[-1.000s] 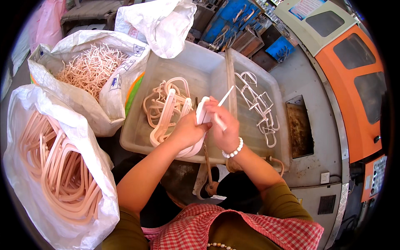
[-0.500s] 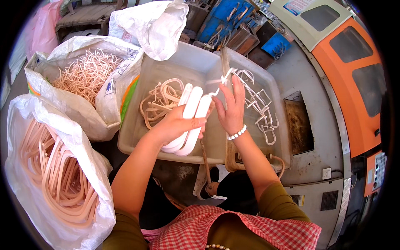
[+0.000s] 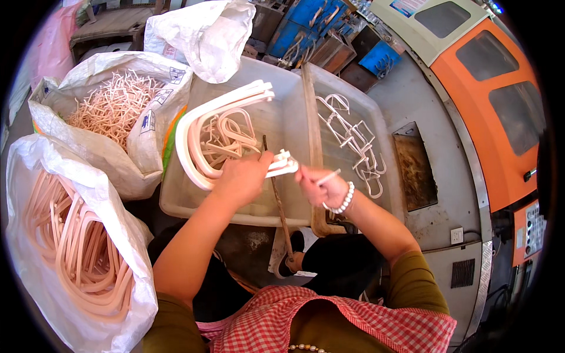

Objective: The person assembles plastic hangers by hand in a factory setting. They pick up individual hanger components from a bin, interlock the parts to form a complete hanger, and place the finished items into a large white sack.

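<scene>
A: What has just changed?

B: The bundle of glossy, pale pink, U-shaped plastic pieces has turned. Half a second ago it points its rounded ends upward, seen narrow; now its curve lies to the left and its open side faces right.

A: And what does that mean for the work in hand?

B: As I judge it, attention sits at the lower ends of the bundle, beside the right hand.

A: How does each hand grip?

B: The left hand is closed round the lower arm of the bundle. The right hand is curled on a thin, pale plastic stick. Its fingertips are just beside the bundle's ends; blur hides whether they touch.

A: What else differs from the earlier picture?

B: There, the right hand is higher, fingers spread beside a white, thin, branching piece. Now it is lower and curled.

A: Where is the bundle?

B: In view over the large, translucent plastic tub, in front of a tangle of pink, curved plastic pieces. To the right, a white, thin, jointed plastic framework lies in the narrower, translucent tub.
</scene>
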Available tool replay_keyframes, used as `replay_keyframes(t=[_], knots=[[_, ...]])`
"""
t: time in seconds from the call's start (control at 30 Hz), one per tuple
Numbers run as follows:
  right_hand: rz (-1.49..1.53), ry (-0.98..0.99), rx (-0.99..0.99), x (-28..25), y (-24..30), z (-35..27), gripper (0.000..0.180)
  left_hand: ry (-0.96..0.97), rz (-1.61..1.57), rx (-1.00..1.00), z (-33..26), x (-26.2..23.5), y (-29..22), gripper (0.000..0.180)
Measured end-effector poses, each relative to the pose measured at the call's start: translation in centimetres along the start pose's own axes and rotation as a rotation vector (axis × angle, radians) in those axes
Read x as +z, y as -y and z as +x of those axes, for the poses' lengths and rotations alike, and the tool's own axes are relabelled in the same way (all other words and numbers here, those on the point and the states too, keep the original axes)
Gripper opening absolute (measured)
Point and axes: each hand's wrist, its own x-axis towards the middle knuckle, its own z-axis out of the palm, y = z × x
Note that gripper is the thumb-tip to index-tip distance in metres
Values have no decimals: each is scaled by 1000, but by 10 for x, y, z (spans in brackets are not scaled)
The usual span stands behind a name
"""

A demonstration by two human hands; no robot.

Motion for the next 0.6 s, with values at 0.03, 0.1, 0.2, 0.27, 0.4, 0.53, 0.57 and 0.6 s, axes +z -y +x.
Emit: replay_keyframes(t=[0.03, 0.1, 0.2, 0.27, 0.4, 0.53, 0.57, 0.6], knots=[[49, 146, -14, 10, -7, -5, 25, -45, 25, 20, 1, 3, -1, 29], [98, 404, -114, 28, -7, -15, 28, -171, -89, -75, 6, 6, -1, 28], [201, 186, -616, 39, 27, -31, 31, -418, -426, -203, 17, -1, 5, 26], [382, -331, -1040, 31, 71, -37, 24, -339, -995, -480, 23, -12, 17, 22], [346, -809, -1844, 12, 163, -66, 20, -448, -1720, -837, 18, -31, 38, 14], [182, -518, -1854, 15, 233, -10, 25, -581, -1778, -912, 17, -38, 50, 14], [31, -626, -1799, 22, 239, 40, 28, -590, -1739, -892, 17, -40, 53, 14], [-120, -731, -1733, 40, 245, 90, 32, -651, -1663, -913, 17, -44, 56, 14]])
